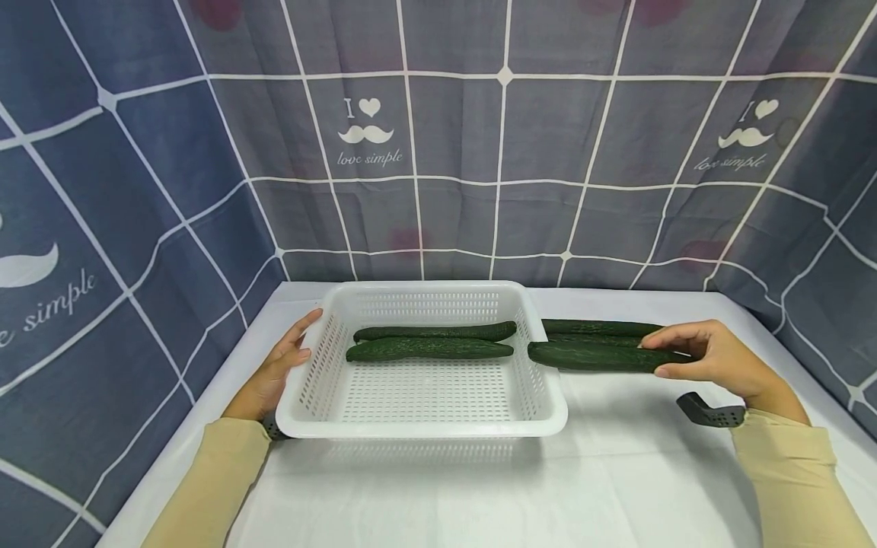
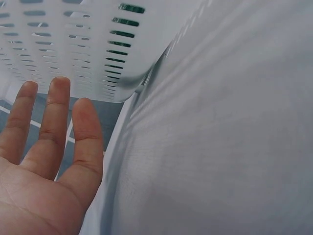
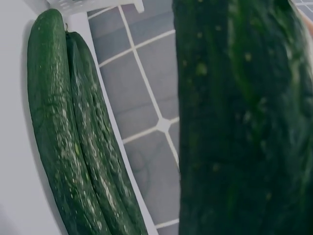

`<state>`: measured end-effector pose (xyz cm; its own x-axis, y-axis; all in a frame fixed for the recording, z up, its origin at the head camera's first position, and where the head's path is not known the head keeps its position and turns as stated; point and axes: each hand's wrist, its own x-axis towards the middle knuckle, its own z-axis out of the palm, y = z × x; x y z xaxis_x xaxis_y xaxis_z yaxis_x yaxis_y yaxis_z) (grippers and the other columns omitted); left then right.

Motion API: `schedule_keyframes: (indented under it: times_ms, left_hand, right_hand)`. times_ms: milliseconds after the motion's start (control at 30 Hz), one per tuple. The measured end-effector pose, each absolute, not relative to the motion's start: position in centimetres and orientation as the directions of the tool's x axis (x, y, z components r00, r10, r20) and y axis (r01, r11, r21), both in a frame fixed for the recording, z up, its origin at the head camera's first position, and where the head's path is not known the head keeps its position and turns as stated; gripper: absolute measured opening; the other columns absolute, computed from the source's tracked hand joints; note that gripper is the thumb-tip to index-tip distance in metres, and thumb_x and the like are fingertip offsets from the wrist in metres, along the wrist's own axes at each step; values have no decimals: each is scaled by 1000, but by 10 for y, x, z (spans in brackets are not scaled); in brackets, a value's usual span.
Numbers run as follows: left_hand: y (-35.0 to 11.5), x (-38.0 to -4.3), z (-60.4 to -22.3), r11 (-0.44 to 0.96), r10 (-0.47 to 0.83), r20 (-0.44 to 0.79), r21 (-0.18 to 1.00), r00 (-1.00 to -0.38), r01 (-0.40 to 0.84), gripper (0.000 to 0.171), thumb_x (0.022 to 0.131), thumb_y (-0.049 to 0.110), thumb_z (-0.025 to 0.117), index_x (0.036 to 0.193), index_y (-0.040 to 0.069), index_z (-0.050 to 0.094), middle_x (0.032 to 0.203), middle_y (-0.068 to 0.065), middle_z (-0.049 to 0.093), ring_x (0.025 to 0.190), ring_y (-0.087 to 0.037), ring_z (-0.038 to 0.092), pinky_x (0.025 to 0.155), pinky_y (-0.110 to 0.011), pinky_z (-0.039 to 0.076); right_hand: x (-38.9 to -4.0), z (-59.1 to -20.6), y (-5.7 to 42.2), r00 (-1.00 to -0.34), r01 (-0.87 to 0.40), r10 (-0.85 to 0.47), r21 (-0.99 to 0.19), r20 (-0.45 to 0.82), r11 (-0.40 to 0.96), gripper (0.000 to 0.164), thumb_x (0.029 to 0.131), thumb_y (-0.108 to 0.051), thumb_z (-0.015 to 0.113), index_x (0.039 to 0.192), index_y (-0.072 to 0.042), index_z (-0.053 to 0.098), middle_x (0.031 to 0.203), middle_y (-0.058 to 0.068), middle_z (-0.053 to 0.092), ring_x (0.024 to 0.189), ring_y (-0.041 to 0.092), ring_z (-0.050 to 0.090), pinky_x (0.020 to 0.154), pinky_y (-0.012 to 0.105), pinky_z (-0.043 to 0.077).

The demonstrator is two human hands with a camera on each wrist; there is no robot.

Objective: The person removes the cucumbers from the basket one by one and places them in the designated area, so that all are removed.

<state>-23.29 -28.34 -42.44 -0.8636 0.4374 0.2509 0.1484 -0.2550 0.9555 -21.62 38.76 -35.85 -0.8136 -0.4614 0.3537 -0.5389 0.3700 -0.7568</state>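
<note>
A long dark green cucumber [image 1: 596, 356] is pinched near its right end between the thumb and fingers of my right hand [image 1: 719, 364]. Its left end reaches the right rim of a white slotted plastic basket [image 1: 421, 430]. In the right wrist view this held cucumber [image 3: 239, 117] looms close, above other cucumbers [image 3: 54, 107] lying on the table. Two cucumbers [image 1: 428, 348] lie side by side inside the basket. My left hand [image 1: 270, 377] is at the basket's left side, its fingers extended; in the left wrist view the fingertips [image 2: 59, 84] are against or near the slotted wall.
A white cloth [image 1: 425, 495] covers the table. More cucumbers [image 1: 603, 327] lie to the right of the basket, partly hidden by the held one. Grey-blue checked curtains [image 1: 452, 152] enclose the back and both sides.
</note>
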Motion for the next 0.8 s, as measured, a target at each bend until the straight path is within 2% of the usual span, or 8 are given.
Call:
schedule_keyframes:
  times_ms: [267, 533, 800]
  left_hand:
    - [-283, -233, -424, -251, 442, 251, 956, -861, 150, 58, 106, 19, 56, 158, 45, 45, 150, 8, 51, 125, -13, 58, 96, -33, 56]
    - [-283, -234, -424, -249, 434, 251, 956, -865, 152, 58, 106, 19, 55, 158, 44, 45, 151, 8, 51, 125, -13, 58, 96, -33, 56]
    - [-283, -233, -424, -244, 427, 243, 958, -871, 147, 59, 106, 19, 55, 158, 45, 45, 150, 8, 51, 124, -12, 58, 96, -33, 56]
  right_hand:
    - [-217, -364, 404, -820, -519, -447, -793, 357, 319, 49, 77, 30, 73, 114, -1, 80, 113, -10, 80, 105, 0, 72, 85, 15, 55]
    - [-217, -370, 418, -853, -443, -427, -848, 300, 289, 52, 80, 30, 69, 115, -5, 82, 115, -11, 79, 101, 2, 73, 79, 19, 58]
    - [-220, -378, 424, -859, -409, -444, -864, 255, 293, 53, 82, 29, 68, 116, -9, 82, 114, -12, 79, 95, 4, 73, 75, 20, 59]
